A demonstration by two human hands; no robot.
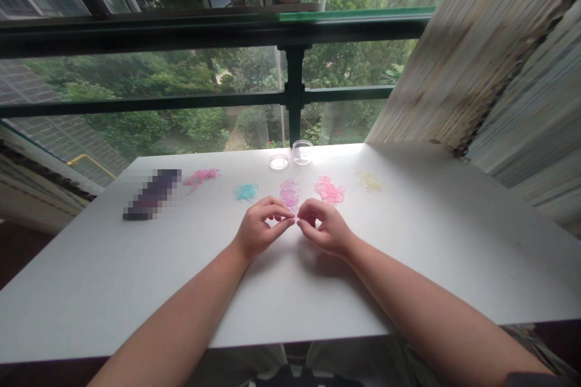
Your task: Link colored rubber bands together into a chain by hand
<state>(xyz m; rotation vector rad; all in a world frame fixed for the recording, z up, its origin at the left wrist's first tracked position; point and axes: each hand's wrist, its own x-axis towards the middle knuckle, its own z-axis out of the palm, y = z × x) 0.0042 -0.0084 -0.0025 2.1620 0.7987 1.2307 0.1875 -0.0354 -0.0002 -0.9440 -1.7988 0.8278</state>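
Observation:
My left hand (263, 225) is closed in a pinch, thumb tip against fingertips, just above the white table. Facing it, my right hand (325, 227) pinches the same way, its fingertips almost touching those of the left. Whatever sits between the fingertips is too small to make out. Right behind them lies a purple pile of thin loops, like small rubber bands (289, 192). Similar piles spread to both sides: a blue one (246, 192) and a pink one (202, 177) to the left, a coral-pink one (330, 189) and a pale yellow one (371, 182) to the right.
At the back of the white table (181, 290) stand a clear round container (302, 152) and a flat clear lid (278, 162). A dark, pixelated oblong object (154, 195) lies at the left. Beyond the table are a green window rail (218, 25) and a curtain (417, 54).

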